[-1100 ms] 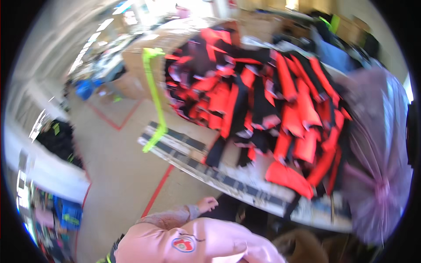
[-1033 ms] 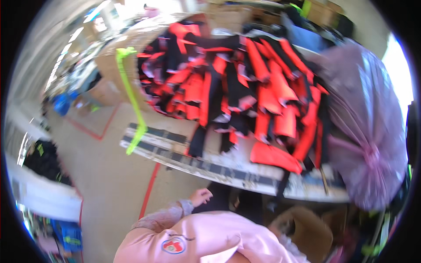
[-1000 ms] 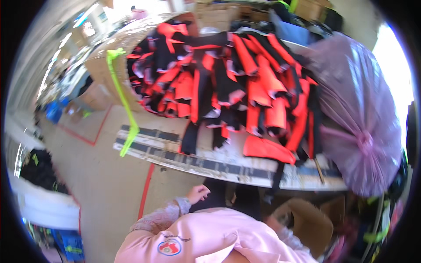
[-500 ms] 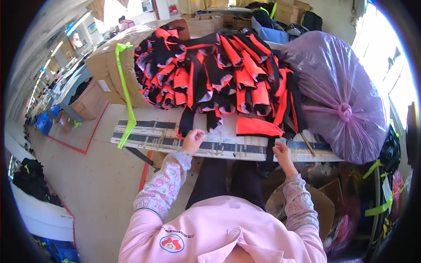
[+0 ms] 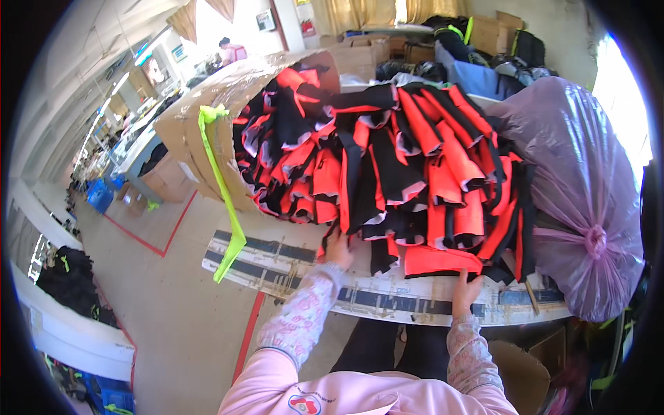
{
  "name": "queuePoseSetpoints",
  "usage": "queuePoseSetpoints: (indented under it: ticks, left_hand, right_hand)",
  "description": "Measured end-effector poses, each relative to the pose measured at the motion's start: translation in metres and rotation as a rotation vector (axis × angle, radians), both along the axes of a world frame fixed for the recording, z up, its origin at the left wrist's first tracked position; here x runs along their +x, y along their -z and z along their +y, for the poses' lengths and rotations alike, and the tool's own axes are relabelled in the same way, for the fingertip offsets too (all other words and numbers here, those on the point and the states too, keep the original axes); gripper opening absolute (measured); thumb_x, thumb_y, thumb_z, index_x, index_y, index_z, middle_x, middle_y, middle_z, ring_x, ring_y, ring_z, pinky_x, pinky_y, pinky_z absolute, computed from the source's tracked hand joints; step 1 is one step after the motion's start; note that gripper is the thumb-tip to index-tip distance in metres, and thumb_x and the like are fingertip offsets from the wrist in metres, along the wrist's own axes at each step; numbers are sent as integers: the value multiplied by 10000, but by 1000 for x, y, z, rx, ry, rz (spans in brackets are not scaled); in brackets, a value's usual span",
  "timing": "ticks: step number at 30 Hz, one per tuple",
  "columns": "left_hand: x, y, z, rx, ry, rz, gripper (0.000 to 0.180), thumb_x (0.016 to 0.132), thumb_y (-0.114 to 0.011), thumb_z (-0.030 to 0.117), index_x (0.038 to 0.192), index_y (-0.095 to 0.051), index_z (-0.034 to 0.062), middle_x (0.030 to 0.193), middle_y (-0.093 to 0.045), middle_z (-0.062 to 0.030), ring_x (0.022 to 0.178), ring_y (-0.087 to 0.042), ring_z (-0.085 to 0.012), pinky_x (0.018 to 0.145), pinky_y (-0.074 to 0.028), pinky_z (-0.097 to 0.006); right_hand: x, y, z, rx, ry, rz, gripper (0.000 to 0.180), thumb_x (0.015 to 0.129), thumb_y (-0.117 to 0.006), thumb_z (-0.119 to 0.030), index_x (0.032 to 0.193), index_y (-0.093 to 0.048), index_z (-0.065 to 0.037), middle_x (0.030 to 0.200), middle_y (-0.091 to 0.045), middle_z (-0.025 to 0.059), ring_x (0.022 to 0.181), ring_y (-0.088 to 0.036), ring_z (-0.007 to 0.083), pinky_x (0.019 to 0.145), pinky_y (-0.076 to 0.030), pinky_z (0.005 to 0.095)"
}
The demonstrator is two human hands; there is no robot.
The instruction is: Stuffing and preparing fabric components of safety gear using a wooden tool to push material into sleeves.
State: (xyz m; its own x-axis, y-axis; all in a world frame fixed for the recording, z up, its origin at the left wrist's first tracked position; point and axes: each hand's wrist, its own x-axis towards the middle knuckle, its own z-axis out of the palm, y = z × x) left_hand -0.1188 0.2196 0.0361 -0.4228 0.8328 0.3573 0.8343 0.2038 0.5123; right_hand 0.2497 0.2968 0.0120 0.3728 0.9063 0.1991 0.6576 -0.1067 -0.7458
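Observation:
A large heap of black and bright orange fabric pieces (image 5: 387,162) with pale linings spills from a cardboard box lying on its side (image 5: 207,152). My left hand (image 5: 337,252) reaches up to the heap's lower left edge, its fingers stretched against a black and orange piece and partly hidden there. One orange piece with black edging (image 5: 443,261) lies flat along the front of the heap. Just below its right end is my right hand (image 5: 467,294), fingers apart, their tips touching its lower edge.
A neon yellow-green strip (image 5: 228,214) hangs from the box over the striped, taped table edge (image 5: 277,270). A tied purple plastic bag (image 5: 588,173) bulges on the right. A thin stick (image 5: 532,297) lies near the front edge. Farther back, a person (image 5: 233,52) is visible.
My left hand has moved forward from the table's edge to the heap. My right hand has come up to the flat orange piece. The whole view has shifted, showing more of the room.

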Motion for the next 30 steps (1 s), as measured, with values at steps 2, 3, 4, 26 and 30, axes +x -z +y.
queuePoseSetpoints:
  ticks: [2, 3, 4, 26, 30]
  left_hand:
    - [5, 1, 25, 149, 88, -155, 504, 700, -608, 113, 1197, -523, 108, 1274, -437, -234, 1156, -411, -421, 981, -354, -475]
    - [5, 0, 32, -27, 107, 120, 455, 735, -575, 143, 1185, -534, 89, 1229, -477, -235, 1157, -401, -424, 1004, -327, -473]
    - [3, -4, 40, -307, 132, 210, 480, 733, -601, 218, 1181, -531, 60, 1198, -511, -216, 1149, -399, -430, 1008, -323, -464]
    - [-8, -78, -1, 317, 179, -323, 872, 725, -743, 355, 1366, -259, 15, 1317, -377, -232, 1196, -409, -374, 981, -359, -415]
    - [-5, -59, 46, 264, 68, -426, 892, 696, -745, 187, 1384, -208, 3, 1337, -381, -244, 1209, -425, -373, 993, -362, -386]
  right_hand:
    - [-4, 8, 5, 77, 63, 67, 629, 806, -627, -393, 1105, -444, 130, 1015, -540, 346, 966, -506, 492, 860, -389, 474]
    - [-2, 11, 7, 52, 6, 142, 678, 826, -617, -401, 1176, -429, 148, 1159, -493, 332, 1082, -469, 442, 957, -344, 406]
    - [-1, 12, 8, 102, 68, 30, 625, 818, -641, -373, 1129, -466, 140, 1111, -524, 290, 979, -500, 400, 917, -369, 400]
    - [-20, -403, 156, 1017, -223, -208, 383, 895, -525, -257, 1155, -530, 24, 978, -630, 192, 839, -611, 307, 742, -489, 374]
    - [-114, -375, 207, 360, -860, -439, 475, 774, -617, -395, 997, -583, 22, 940, -615, 222, 905, -587, 362, 781, -462, 408]
